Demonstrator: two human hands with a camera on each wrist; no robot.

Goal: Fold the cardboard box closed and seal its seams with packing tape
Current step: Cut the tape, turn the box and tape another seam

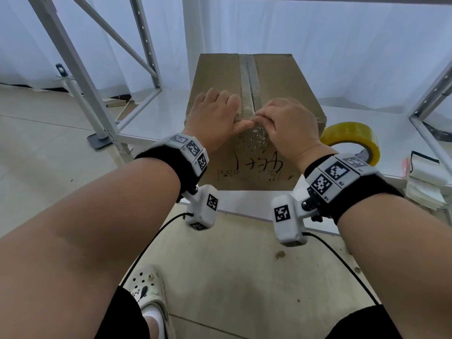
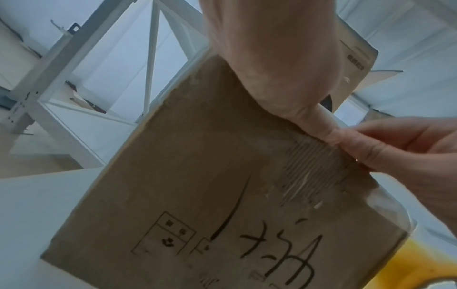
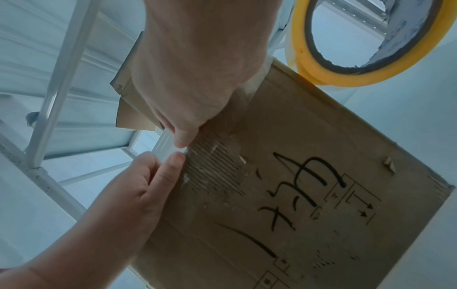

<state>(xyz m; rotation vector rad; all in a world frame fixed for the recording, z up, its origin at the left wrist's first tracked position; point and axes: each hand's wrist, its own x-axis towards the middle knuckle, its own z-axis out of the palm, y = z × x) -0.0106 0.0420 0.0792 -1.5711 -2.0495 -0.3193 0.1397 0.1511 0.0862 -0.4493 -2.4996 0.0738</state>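
A brown cardboard box (image 1: 281,79) with black writing on its front stands closed on a white shelf board, and a torn grey strip runs along its top seam. My left hand (image 1: 215,113) lies flat on the box top at the near edge, thumb pressing on the front corner of the seam. My right hand (image 1: 288,123) has curled fingers pinching clear packing tape (image 1: 255,138) at that same edge; the tape hangs crinkled down the front face. In the right wrist view the right thumb meets the left thumb (image 3: 176,162) over a pale tape strip (image 3: 165,146). The yellow tape roll (image 1: 352,133) stands right of the box.
The white shelf board (image 1: 159,118) is framed by grey metal uprights (image 1: 80,77) and braces on both sides. A stack of papers (image 1: 425,184) sits at the right edge. Below lie a tiled floor and my foot in a clog (image 1: 149,289).
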